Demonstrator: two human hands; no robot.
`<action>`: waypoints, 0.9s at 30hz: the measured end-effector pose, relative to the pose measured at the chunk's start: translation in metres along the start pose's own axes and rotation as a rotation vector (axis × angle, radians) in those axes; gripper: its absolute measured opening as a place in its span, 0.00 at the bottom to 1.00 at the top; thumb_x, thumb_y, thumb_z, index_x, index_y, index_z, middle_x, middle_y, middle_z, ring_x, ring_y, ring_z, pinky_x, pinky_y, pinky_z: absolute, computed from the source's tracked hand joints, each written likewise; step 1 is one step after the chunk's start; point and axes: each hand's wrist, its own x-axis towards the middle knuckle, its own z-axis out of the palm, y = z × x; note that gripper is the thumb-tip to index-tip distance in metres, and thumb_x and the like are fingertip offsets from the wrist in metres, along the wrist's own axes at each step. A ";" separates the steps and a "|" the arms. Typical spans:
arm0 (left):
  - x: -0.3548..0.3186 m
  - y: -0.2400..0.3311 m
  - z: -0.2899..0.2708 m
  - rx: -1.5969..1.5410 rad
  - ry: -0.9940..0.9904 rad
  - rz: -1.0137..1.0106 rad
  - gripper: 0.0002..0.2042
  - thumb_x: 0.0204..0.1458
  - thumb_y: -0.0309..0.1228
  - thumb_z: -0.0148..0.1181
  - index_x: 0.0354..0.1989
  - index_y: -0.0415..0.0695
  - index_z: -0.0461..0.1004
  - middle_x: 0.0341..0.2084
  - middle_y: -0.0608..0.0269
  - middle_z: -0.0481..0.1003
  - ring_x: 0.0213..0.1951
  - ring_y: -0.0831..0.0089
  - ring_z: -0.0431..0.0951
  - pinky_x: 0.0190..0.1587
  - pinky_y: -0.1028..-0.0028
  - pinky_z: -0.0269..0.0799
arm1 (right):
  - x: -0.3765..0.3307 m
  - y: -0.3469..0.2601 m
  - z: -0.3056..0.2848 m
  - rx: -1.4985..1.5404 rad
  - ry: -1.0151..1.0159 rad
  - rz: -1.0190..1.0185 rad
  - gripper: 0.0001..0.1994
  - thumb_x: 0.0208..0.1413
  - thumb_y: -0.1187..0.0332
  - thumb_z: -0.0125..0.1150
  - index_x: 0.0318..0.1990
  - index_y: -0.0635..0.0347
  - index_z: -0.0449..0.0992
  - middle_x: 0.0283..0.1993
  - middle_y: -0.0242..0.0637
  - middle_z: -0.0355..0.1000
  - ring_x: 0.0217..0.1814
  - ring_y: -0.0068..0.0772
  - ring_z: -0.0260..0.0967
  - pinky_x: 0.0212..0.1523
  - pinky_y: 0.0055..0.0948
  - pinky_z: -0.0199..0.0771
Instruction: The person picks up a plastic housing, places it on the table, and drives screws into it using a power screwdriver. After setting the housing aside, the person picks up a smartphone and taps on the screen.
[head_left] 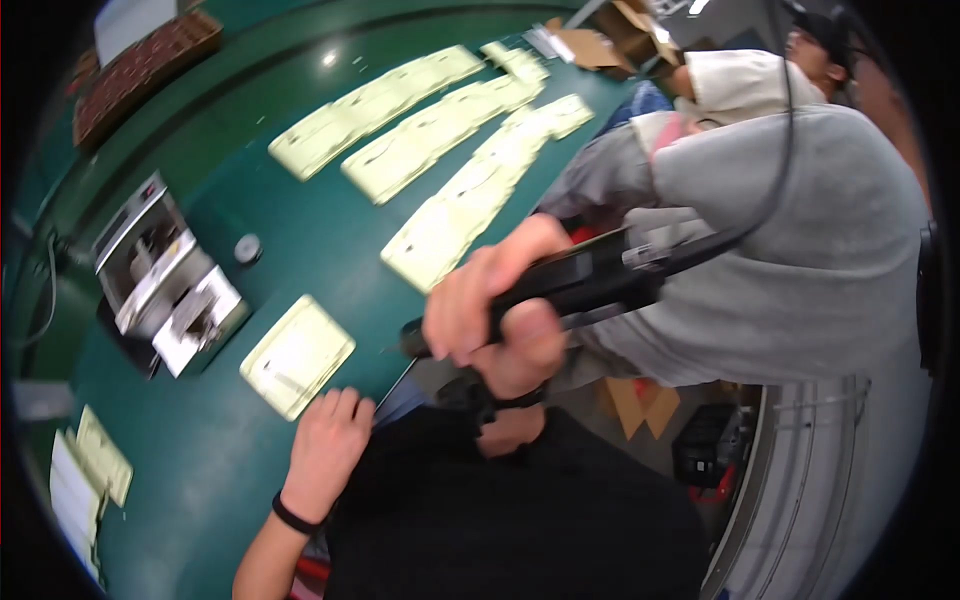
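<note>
My right hand is wrapped round a black electric screwdriver, which is held up near the table's edge. Its tip end points left and down, and a dark cable runs from its other end. The fingers of my left hand lie stretched at the near corner of a pale yellow plastic panel, seemingly touching it. This panel lies by itself on the green tabletop. A screw feeder, a metal-and-white box, stands to the left beyond it.
Overlapping pale yellow panels lie in long rows toward the far side. A small round grey cap sits near the feeder. More panels are at the left edge. A co-worker in a grey top is close on my right; cardboard boxes stand behind.
</note>
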 end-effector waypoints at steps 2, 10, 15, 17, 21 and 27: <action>0.004 0.001 0.000 -0.010 -0.013 0.031 0.04 0.51 0.27 0.61 0.31 0.45 0.71 0.29 0.62 0.67 0.36 0.65 0.73 0.39 0.67 0.70 | 0.000 -0.004 0.003 -0.025 0.036 0.000 0.16 0.66 0.60 0.64 0.47 0.60 0.65 0.22 0.36 0.67 0.17 0.28 0.63 0.20 0.31 0.69; 0.003 -0.001 -0.030 -0.109 -0.033 -0.036 0.07 0.52 0.27 0.65 0.30 0.45 0.71 0.27 0.60 0.68 0.34 0.62 0.73 0.37 0.64 0.69 | 0.005 0.017 0.007 0.021 0.096 0.061 0.16 0.64 0.64 0.67 0.46 0.61 0.65 0.21 0.37 0.67 0.18 0.26 0.64 0.21 0.28 0.67; 0.026 -0.055 -0.123 0.059 0.550 -0.275 0.09 0.49 0.21 0.69 0.33 0.40 0.72 0.29 0.56 0.71 0.33 0.56 0.74 0.36 0.59 0.70 | 0.005 0.023 0.001 -0.044 0.155 0.067 0.17 0.66 0.59 0.64 0.46 0.59 0.64 0.22 0.34 0.65 0.17 0.28 0.61 0.19 0.31 0.66; 0.041 -0.100 -0.145 0.034 0.653 -0.352 0.08 0.53 0.24 0.68 0.35 0.39 0.73 0.31 0.56 0.73 0.35 0.55 0.75 0.37 0.59 0.72 | 0.004 0.022 0.001 -0.040 0.164 0.025 0.17 0.67 0.57 0.63 0.45 0.58 0.63 0.22 0.34 0.64 0.17 0.28 0.60 0.18 0.30 0.64; 0.051 -0.145 -0.154 0.042 0.635 -0.393 0.06 0.55 0.25 0.66 0.36 0.39 0.74 0.31 0.55 0.74 0.35 0.53 0.76 0.38 0.59 0.73 | 0.014 0.029 0.008 0.030 0.053 0.082 0.17 0.67 0.56 0.62 0.45 0.58 0.62 0.22 0.33 0.63 0.16 0.27 0.59 0.18 0.29 0.64; 0.016 -0.108 -0.141 0.175 0.623 -0.302 0.10 0.48 0.21 0.64 0.40 0.40 0.78 0.34 0.54 0.75 0.42 0.56 0.78 0.44 0.61 0.74 | 0.014 0.036 0.021 -0.071 0.055 0.072 0.18 0.67 0.55 0.63 0.45 0.57 0.62 0.22 0.32 0.62 0.16 0.26 0.58 0.19 0.28 0.64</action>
